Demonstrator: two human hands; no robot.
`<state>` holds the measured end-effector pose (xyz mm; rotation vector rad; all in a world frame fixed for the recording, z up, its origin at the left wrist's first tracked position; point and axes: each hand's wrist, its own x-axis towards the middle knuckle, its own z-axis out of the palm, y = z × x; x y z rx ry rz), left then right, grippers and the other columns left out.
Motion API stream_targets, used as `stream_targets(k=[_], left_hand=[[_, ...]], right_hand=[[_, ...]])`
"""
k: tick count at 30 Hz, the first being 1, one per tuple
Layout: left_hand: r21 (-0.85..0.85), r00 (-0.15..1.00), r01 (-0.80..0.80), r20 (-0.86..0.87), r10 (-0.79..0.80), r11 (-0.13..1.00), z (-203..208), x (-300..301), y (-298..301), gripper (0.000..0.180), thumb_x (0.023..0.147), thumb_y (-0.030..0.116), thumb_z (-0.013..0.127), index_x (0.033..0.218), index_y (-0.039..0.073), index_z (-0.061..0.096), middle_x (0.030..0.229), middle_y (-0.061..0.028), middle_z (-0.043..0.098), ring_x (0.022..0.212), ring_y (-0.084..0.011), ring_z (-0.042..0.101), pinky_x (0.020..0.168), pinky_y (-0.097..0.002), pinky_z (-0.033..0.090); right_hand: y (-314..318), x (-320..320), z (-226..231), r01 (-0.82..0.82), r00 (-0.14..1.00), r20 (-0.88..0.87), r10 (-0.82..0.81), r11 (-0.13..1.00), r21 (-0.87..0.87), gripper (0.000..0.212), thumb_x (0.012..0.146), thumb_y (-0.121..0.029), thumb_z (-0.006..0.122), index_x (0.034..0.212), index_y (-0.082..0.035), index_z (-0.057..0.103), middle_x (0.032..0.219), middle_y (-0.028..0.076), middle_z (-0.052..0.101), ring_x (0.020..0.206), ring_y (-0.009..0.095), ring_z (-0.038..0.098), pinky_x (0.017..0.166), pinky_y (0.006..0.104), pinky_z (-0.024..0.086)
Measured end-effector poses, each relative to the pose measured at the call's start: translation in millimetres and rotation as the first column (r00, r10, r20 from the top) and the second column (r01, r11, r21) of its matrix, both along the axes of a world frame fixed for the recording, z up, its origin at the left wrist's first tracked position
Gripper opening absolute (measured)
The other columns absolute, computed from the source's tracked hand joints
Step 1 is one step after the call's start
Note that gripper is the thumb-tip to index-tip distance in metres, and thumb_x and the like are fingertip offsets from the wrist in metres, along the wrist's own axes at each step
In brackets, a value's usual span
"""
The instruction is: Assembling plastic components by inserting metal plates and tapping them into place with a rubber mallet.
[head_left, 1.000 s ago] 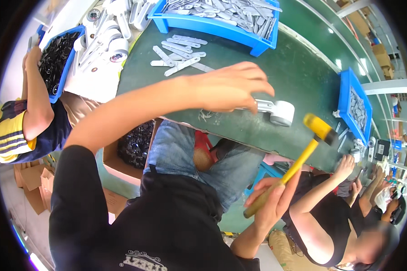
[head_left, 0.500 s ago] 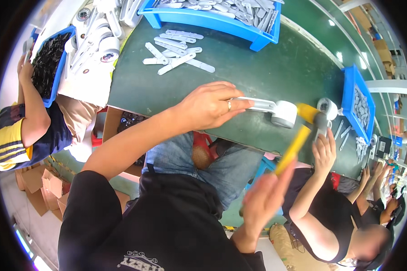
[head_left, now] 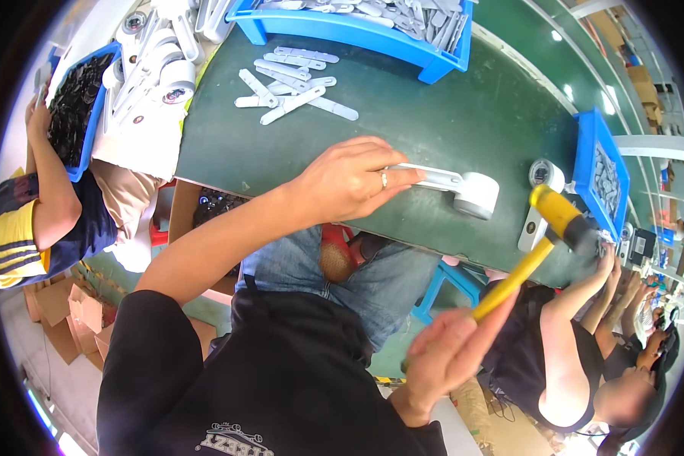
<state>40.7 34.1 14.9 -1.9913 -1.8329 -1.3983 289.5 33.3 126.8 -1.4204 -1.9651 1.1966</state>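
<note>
Between its fingers my left hand [head_left: 353, 178] grips the flat arm of a white part with a round cylindrical head [head_left: 476, 195]. The part lies at the near side of the green table [head_left: 425, 121], its head pointing right. My right hand [head_left: 452, 346] is closed round the handle of a yellow hammer [head_left: 558, 213]. The hammer's head, yellow with a dark end, is raised to the right of the white part and apart from it. Another white part with a round head [head_left: 546, 175] rests on the table beyond the hammer.
Loose grey strips [head_left: 292, 83] lie ahead of my left hand. A blue bin [head_left: 349, 30] of strips stands at the back, a second blue bin [head_left: 585, 152] at right. White parts [head_left: 163, 68] are piled at left. Co-workers sit on both sides, one arm [head_left: 562, 319] close to the hammer.
The hammer has swung right, away from the white part's head. My left hand stays in place. The right co-worker's hand has moved off the nearby white part, farther right.
</note>
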Motion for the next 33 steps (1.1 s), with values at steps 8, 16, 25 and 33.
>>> stream_targets(k=[8, 16, 25, 33], left_hand=[[-0.005, 1.000, -0.007, -0.015, 0.007, 1.000, -1.9, -2.1, -0.7, 0.032, 0.083, 0.010, 0.078, 0.115, 0.013, 0.077, 0.102, -0.0069, 0.072, 0.094, -0.0306, 0.069, 0.090, -0.0415, 0.059], [-0.052, 0.999, 0.026, 0.044, -0.024, 0.998, -9.6, -7.6, -4.0, 0.036, 0.086, 0.011, 0.077, 0.122, 0.012, 0.073, 0.104, -0.0084, 0.072, 0.097, -0.0331, 0.069, 0.097, -0.0442, 0.056], [-0.300, 0.944, 0.052, 0.325, 0.051, 0.952, 0.9, -5.8, -5.9, 0.103, 0.085, 0.013, 0.083, 0.164, 0.007, 0.017, 0.107, -0.0068, 0.076, 0.118, -0.0355, 0.061, 0.103, -0.0435, 0.049], [-0.323, 0.932, 0.066, 0.358, 0.058, 0.944, 5.7, -3.9, -5.5, 0.106, 0.085, 0.013, 0.083, 0.165, 0.006, 0.014, 0.108, -0.0083, 0.076, 0.120, -0.0377, 0.060, 0.106, -0.0453, 0.047]], right_hand=[[0.8, -3.2, -5.5, 0.010, 0.999, -0.039, -0.011, 1.000, -0.023, 0.062, 0.106, -0.005, 0.044, 0.164, -0.002, 0.023, 0.072, 0.005, 0.057, 0.059, 0.010, 0.051, 0.054, 0.0270, 0.045], [-4.6, 0.0, 4.2, -0.005, 0.997, -0.078, 0.010, 0.998, 0.064, 0.059, 0.108, -0.008, 0.040, 0.164, -0.001, 0.024, 0.064, -0.004, 0.042, 0.051, 0.003, 0.038, 0.045, 0.0210, 0.031], [4.8, -7.6, 0.8, -0.232, 0.969, 0.117, 0.218, 0.966, 0.117, 0.060, 0.104, 0.000, 0.045, 0.162, -0.001, 0.032, 0.068, 0.000, 0.050, 0.060, 0.007, 0.042, 0.053, 0.0235, 0.038], [0.7, -5.0, 2.8, -0.247, 0.967, 0.099, 0.236, 0.962, 0.119, 0.059, 0.105, -0.003, 0.043, 0.162, -0.002, 0.029, 0.067, 0.008, 0.052, 0.056, 0.012, 0.049, 0.053, 0.0302, 0.043]])
